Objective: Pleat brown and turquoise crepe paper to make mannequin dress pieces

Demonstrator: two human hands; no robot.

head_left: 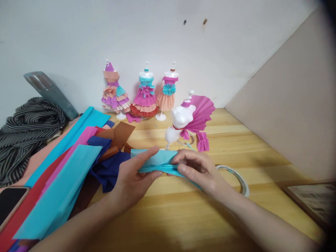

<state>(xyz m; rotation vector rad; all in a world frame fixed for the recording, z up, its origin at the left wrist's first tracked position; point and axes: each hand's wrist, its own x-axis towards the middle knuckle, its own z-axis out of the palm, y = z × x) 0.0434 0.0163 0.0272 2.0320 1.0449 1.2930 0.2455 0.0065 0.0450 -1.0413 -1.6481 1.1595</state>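
A folded strip of light blue crepe paper (157,159) lies between both my hands above the wooden table (168,210). My left hand (133,176) pinches its left part with thumb and fingers. My right hand (195,168) is closed on its right part, fingers curled over the fold. Just behind them a white mannequin bust (181,120) leans on its stand, with a pleated pink paper fan (201,112) at its back and a small pink pleated piece (202,141) beside it.
Three dressed mannequins (144,94) stand against the wall. A stack of crepe paper sheets (68,164) in blue, pink, red, brown and navy lies left, with a phone (10,201) and striped cloth (26,129). A tape ring (237,178) lies right; a framed board (315,201) sits far right.
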